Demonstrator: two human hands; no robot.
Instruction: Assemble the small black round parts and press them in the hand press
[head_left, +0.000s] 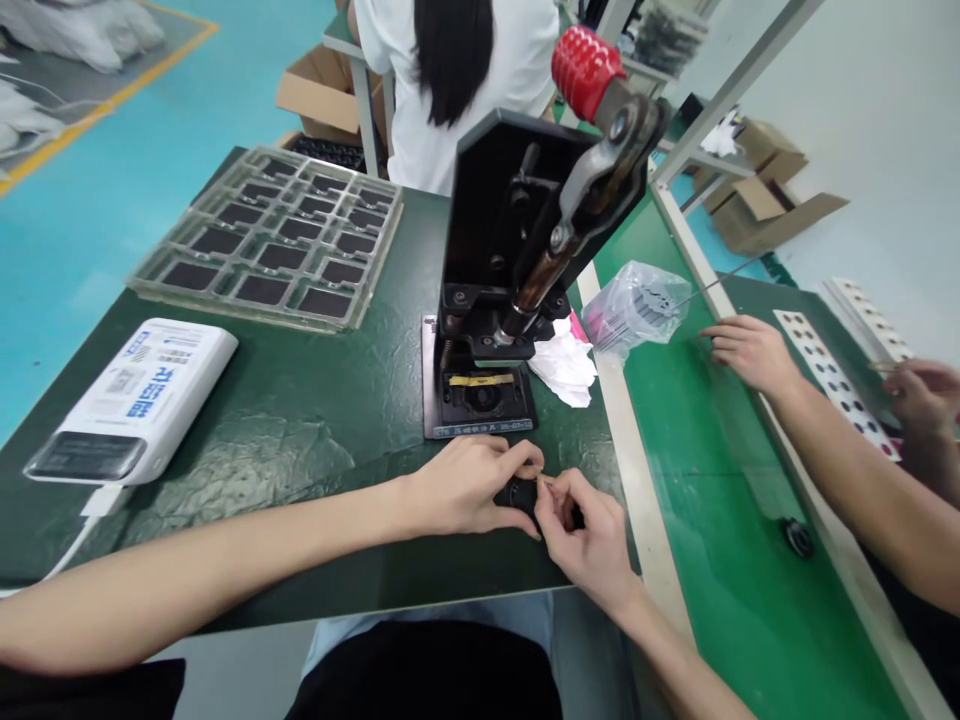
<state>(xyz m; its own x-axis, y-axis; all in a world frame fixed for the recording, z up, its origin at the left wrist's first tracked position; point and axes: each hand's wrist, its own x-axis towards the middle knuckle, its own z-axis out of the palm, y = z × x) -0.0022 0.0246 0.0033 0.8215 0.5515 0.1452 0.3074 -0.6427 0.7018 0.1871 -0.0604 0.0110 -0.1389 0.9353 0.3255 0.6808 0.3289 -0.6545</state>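
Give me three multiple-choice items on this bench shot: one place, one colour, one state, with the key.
1. Where does the crumpled white tissue lie?
A. On the clear tray
B. Beside the base of the hand press
C. On the power bank

2. What colour is the ribbed knob on the press lever?
A. Blue
B. Yellow
C. Red

3. What are the person's left hand and right hand doing?
A. Both gripping the press lever
B. Both pinching a small black part
C. Both lying flat, far apart

1. B: the tissue sits right next to the press base.
2. C: the knob at the lever's end is red.
3. B: both hands close together on the part in front of the press.
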